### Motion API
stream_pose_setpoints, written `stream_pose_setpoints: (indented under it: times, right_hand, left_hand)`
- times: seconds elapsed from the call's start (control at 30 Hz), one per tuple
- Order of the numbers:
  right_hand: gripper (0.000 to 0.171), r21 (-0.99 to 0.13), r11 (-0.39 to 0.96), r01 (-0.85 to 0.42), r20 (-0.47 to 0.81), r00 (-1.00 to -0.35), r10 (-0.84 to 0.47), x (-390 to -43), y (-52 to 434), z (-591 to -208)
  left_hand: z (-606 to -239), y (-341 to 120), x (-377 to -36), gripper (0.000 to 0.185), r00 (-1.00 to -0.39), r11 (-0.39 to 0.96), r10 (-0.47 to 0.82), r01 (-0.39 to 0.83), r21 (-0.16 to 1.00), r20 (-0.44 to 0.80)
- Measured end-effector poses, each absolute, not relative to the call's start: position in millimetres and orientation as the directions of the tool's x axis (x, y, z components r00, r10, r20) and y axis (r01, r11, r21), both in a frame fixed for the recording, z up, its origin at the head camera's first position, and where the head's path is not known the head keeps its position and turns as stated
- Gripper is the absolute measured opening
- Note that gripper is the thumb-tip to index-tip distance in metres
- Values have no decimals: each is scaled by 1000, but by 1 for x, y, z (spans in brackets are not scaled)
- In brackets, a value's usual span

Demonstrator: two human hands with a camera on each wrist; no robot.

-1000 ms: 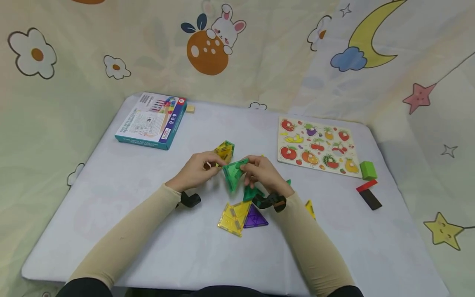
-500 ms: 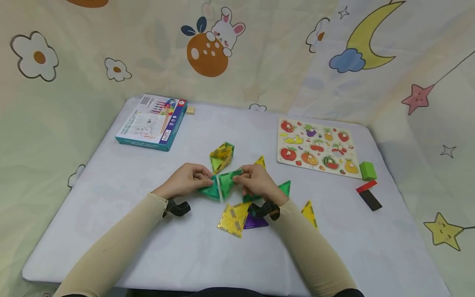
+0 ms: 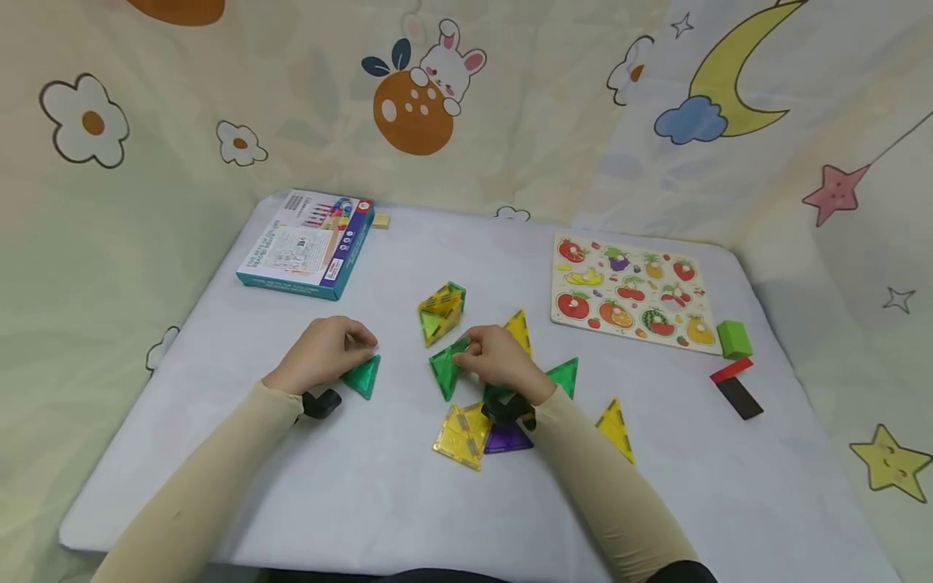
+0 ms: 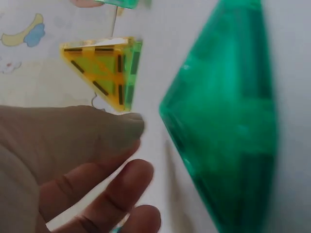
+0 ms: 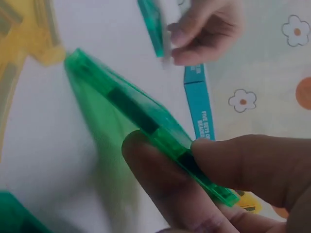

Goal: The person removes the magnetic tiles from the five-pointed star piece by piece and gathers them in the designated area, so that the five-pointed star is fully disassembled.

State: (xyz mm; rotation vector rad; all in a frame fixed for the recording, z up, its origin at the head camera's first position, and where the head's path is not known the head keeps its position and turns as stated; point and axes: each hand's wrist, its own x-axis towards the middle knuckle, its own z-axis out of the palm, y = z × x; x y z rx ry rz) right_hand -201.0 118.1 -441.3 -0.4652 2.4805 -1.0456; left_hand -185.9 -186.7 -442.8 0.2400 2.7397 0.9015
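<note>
In the head view, my right hand pinches a green triangular magnetic tile between thumb and finger. The right wrist view shows this tile edge-on. My left hand is beside another green triangular tile to the left. In the left wrist view, a small gap separates the left fingertips from that tile; the fingers are loosely bent. A yellow-and-green tile structure stands just beyond the hands. Under the right wrist, a green tile is partly hidden.
Joined yellow tiles and a purple tile lie in front. More loose tiles are a green one and yellow ones. A fruit puzzle board, green block and dark block sit right; a box lies back left.
Two green tiles, side by side half a second ago, are now apart. The left hand has moved left with one and let go of it; the right hand keeps the other near the middle.
</note>
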Motion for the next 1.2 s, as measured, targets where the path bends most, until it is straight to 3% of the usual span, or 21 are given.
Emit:
stream_pose_setpoints:
  times: [0.13, 0.43, 0.73, 1.03, 1.2]
  right_hand:
    - [35, -665, 735, -133, -257, -884, -392, -201, 114, -441]
    - [38, -468, 882, -65, -308, -923, -232, -197, 120, -446]
    - [29, -477, 878, -29, -302, -933, -195, -188, 137, -439]
    - [23, -536, 843, -47, -247, -946, -210, -199, 137, -433]
    - [31, -573, 816, -76, -196, -954, -227, -215, 123, -431]
  left_hand:
    - [-439, -166, -206, 19, -955, 772, 264, 124, 624, -136]
    - [-437, -123, -260, 33, -938, 723, 340, 218, 656, -63]
    - [-445, -110, -274, 24, -910, 715, 406, 260, 649, -83]
    - [-446, -113, -255, 22, -947, 720, 317, 207, 663, -49]
    - [-445, -109, -247, 30, -955, 703, 289, 167, 691, -63]
